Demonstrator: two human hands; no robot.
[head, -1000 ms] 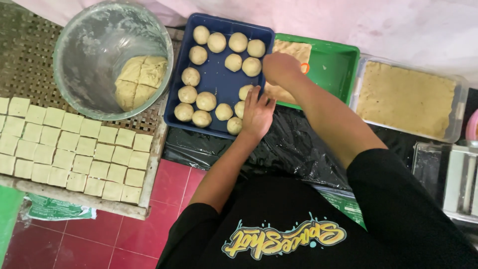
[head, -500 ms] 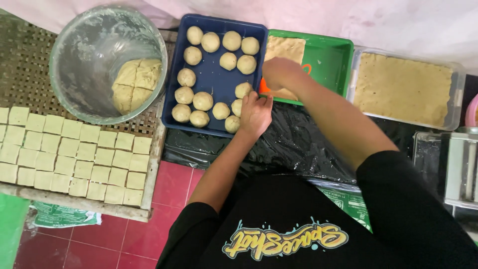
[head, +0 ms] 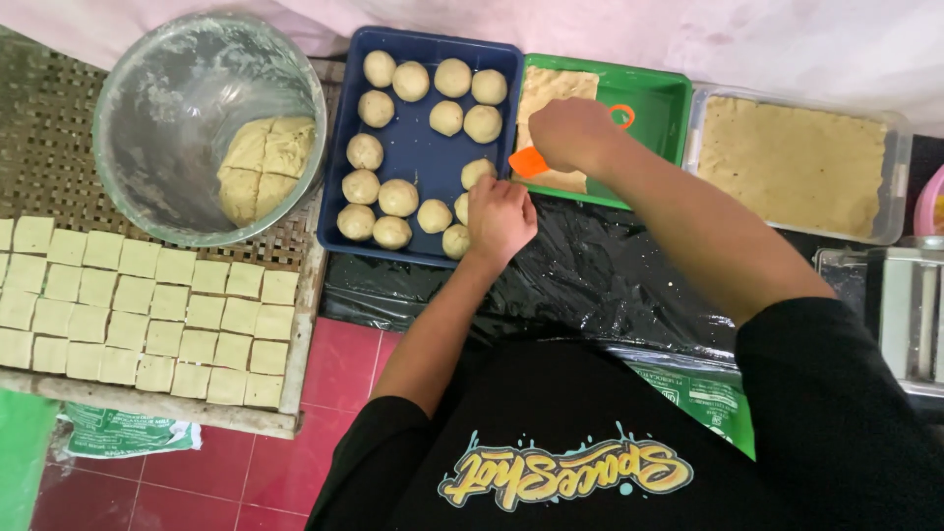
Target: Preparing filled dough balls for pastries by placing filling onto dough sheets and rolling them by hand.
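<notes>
Black plastic sheeting (head: 610, 285) is being worked over: left hand (head: 500, 218) cupped on dough balls (head: 398, 197), right hand (head: 570, 133) gripping an orange scraper (head: 528, 162); crowded balls risk being squashed.

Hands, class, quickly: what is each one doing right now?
Left hand: fingers curled at the dough balls in the blue tray; grip cannot be told.
Right hand: closed on an orange scraper.
</notes>
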